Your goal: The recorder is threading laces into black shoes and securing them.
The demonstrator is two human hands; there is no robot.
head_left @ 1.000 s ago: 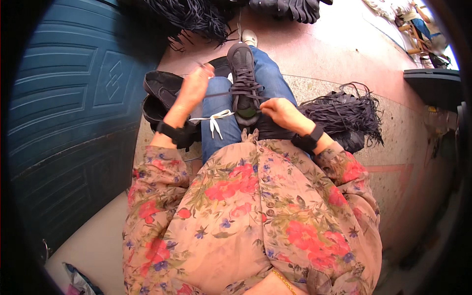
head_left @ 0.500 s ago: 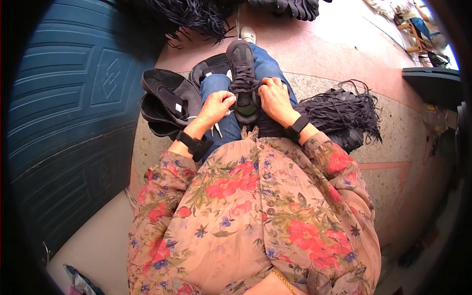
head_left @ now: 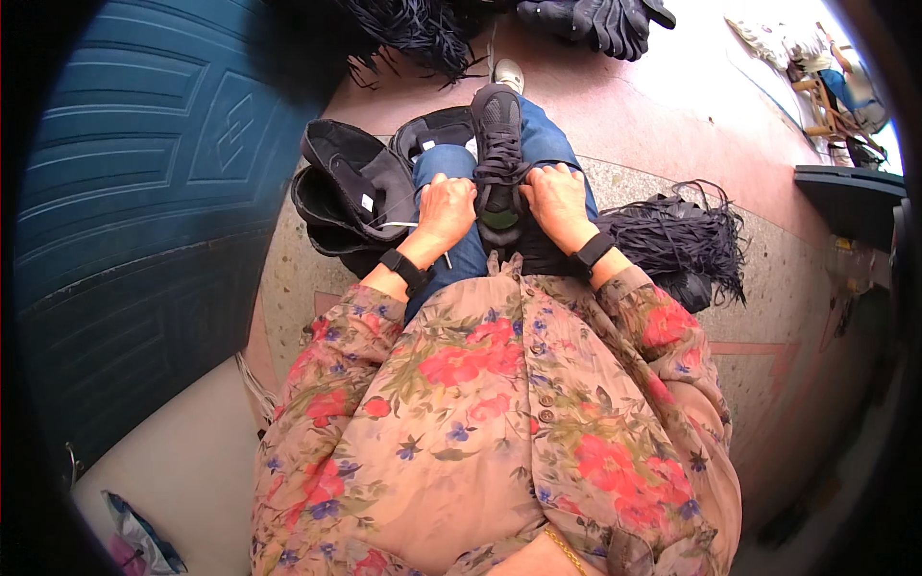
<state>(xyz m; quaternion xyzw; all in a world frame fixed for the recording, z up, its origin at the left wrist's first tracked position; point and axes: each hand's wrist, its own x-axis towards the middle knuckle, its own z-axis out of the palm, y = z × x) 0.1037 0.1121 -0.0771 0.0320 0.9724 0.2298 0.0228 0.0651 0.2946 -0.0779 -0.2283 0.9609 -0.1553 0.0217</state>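
A black lace-up shoe [head_left: 498, 144] lies upright on my lap, between my knees, toe pointing away and green showing inside its opening. My left hand [head_left: 447, 206] is closed at the shoe's left side, back of the hand up; what its fingers hold is hidden. On the other side my right hand [head_left: 559, 200] is closed beside the lacing, where dark shoelaces [head_left: 500, 165] reach its fingertips. A thin white cord [head_left: 396, 225] shows left of my left hand, and a white end hangs below it.
Black shoe uppers [head_left: 351, 182] are piled left of my legs. A heap of dark laces [head_left: 677, 235] lies on the right, with more shoes [head_left: 600, 24] ahead. A blue panelled door [head_left: 144, 192] stands close on the left; a dark ledge [head_left: 850, 197] juts in at right.
My left hand has turned its back upward and moved in against the shoe. My right hand has shifted slightly nearer me along the shoe. The whole view has swung a little.
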